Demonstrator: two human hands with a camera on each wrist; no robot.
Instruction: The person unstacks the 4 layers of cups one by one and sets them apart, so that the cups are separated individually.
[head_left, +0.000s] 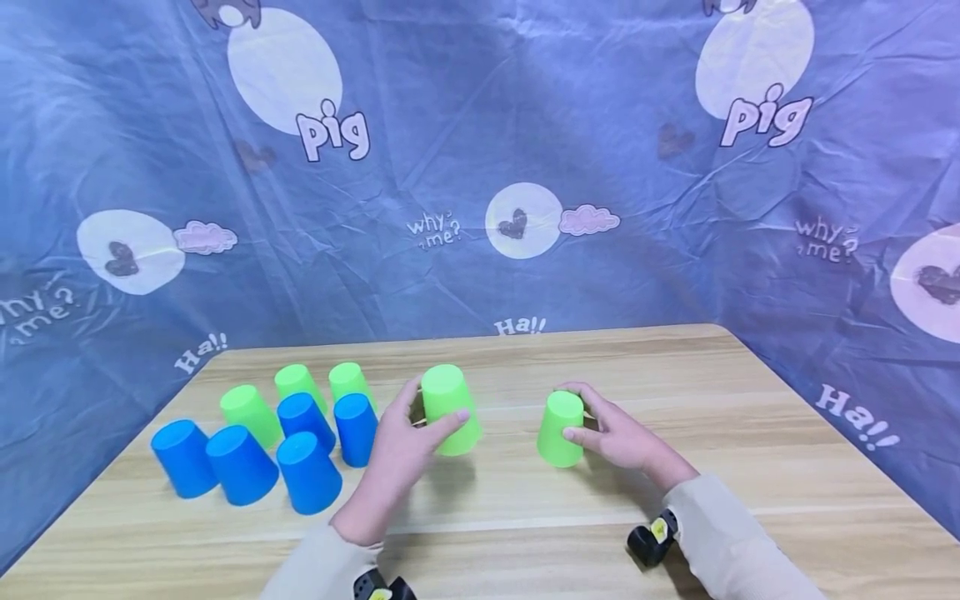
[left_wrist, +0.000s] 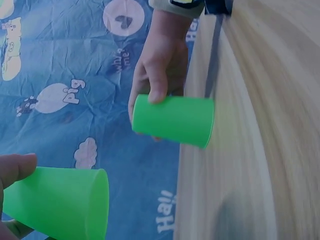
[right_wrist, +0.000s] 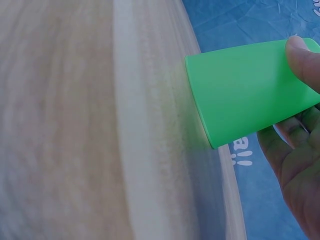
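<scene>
My left hand holds an upside-down green cup, thumb on the near side. That cup hangs above the table, with its shadow below, and shows at the lower left of the left wrist view. To the right, my right hand grips another upside-down green cup round its upper part, thumb towards me. In the right wrist view this cup has its rim close to the tabletop; I cannot tell whether it touches. A gap separates the two held cups.
Left of my left hand, several upside-down blue cups stand close together on the wooden table. Behind them are three green cups, also upside down. A blue printed cloth hangs behind the table and along its sides.
</scene>
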